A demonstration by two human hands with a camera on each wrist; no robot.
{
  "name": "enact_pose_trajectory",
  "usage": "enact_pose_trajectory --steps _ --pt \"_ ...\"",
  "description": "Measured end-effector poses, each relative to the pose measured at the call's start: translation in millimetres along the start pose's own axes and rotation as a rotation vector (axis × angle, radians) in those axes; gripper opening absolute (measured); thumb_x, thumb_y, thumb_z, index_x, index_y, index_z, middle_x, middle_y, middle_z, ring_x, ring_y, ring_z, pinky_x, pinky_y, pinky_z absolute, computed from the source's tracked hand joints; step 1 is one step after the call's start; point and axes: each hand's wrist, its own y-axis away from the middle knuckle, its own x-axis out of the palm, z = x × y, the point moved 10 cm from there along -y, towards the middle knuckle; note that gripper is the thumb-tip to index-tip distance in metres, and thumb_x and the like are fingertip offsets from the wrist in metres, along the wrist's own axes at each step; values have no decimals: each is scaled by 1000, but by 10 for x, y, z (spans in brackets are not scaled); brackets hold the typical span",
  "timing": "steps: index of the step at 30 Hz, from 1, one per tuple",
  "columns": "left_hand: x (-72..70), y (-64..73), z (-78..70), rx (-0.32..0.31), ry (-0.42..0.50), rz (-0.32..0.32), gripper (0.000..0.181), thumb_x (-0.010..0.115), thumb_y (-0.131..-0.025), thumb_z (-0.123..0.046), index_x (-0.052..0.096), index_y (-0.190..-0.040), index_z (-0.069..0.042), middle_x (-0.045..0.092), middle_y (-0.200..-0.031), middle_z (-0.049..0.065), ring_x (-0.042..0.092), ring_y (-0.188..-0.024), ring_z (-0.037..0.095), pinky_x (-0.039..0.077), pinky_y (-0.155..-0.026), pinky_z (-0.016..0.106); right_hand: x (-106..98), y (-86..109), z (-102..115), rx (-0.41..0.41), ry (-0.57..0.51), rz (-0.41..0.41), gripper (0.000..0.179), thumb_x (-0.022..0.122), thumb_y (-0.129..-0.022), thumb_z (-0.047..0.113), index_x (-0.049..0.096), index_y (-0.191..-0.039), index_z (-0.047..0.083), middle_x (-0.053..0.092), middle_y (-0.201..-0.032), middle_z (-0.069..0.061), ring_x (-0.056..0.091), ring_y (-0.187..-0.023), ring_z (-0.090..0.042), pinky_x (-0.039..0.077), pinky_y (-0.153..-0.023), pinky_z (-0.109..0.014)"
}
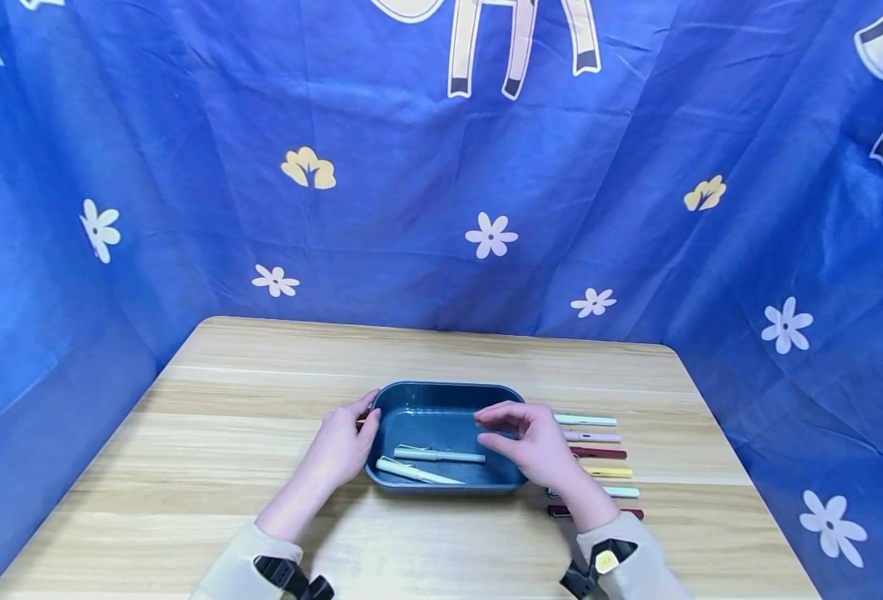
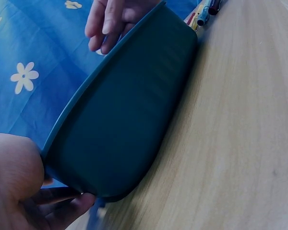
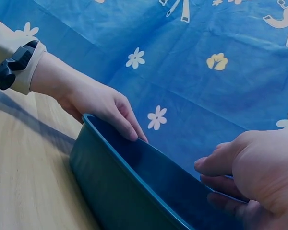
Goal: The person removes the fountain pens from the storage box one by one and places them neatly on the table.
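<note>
A dark teal tray [image 1: 441, 490] with rounded corners sits on the table. Two pens lie inside it near the front wall: a grey-green pen [image 1: 441, 455] and a whitish pen [image 1: 415, 472]. My left hand [image 1: 340, 442] grips the tray's left end, thumb over the rim and fingers outside against the wall. In the left wrist view the left fingers [image 2: 72, 211] curl at the tray's lower end. My right hand [image 1: 531, 442] hovers over the tray's right end, thumb and fingers apart, nothing between them. In the right wrist view this right hand [image 3: 254, 177] overlaps the tray's rim.
Right of the tray, several pens lie in a column on the wooden table [image 1: 187, 467], among them a mint pen [image 1: 591, 421], a yellow pen [image 1: 610, 472] and a dark red pen [image 1: 602, 453]. A blue patterned curtain [image 1: 381, 250] surrounds the table's back and sides.
</note>
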Motion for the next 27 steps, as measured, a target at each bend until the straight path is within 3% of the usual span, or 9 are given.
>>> enact_pose_trajectory --steps 9,18,27 --pt "-12 -22 2 2 -4 3 46 55 -109 -17 56 -150 4 65 -137 27 64 -126 39 48 -109 56 119 -120 -127 93 98 39 25 80 -92 0 78 -117 -2 76 -118 -16 73 -107 -27 59 -96 -40" --pt "-18 -43 15 2 -5 7 46 55 -110 -17 55 -151 4 64 -139 27 62 -128 40 46 -110 57 309 -241 -202 197 31 83 25 79 -90 -6 77 -114 -8 74 -114 -25 75 -101 -30 61 -85 -30" --pt "-18 -66 24 1 -5 15 46 55 -110 -18 55 -151 3 63 -140 26 60 -131 40 45 -111 57 464 -319 -306 250 66 120 22 80 -88 -8 77 -110 -7 77 -106 -20 76 -94 -25 62 -83 -29"
